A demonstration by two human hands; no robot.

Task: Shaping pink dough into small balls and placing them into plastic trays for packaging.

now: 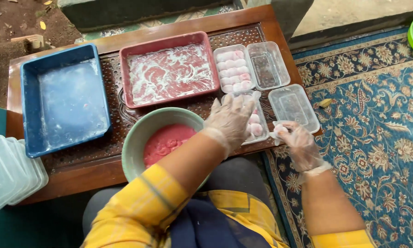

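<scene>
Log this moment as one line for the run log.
left hand: over near clear box of pink-white balls | right hand: pinching one ball | green bowl: pink mixture

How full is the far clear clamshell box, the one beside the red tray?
Half full. The clamshell box lies open: its left half holds rows of pink-white pieces, its right half holds none.

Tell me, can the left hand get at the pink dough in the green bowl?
Probably yes: the left hand hovers beside the green bowl, whose top is open; nothing covers the pink dough.
</scene>
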